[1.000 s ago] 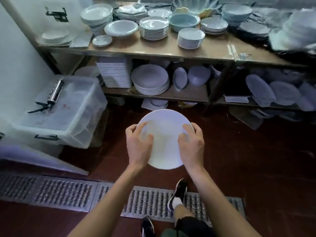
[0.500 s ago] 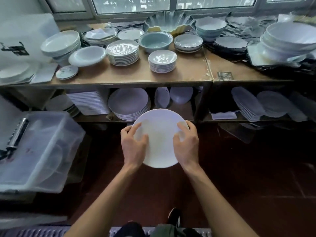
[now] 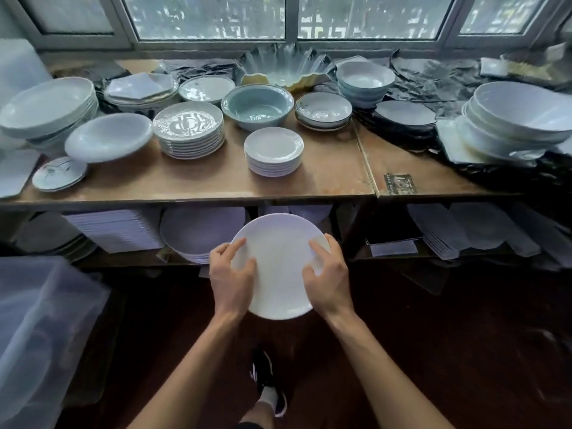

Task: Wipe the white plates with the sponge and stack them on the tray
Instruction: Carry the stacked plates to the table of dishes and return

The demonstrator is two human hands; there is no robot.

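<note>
I hold one round white plate (image 3: 278,261) in front of me, below the edge of the wooden table (image 3: 201,184). My left hand (image 3: 230,278) grips its left rim with fingers over the face. On the right rim my right hand (image 3: 328,277) grips the same way. A stack of small white plates (image 3: 273,154) stands on the table straight ahead. No sponge or tray shows in this view.
The table is crowded with plate stacks (image 3: 188,128), a teal bowl (image 3: 257,106) and large white bowls (image 3: 520,116). A lower shelf (image 3: 123,258) holds more plates. A clear plastic bin (image 3: 40,329) sits at my left. Dark red floor (image 3: 433,351) lies below.
The view has swung up and right from the floor grate to the table and window. Both hands keep the same grip on the plate, which stays in front of me.
</note>
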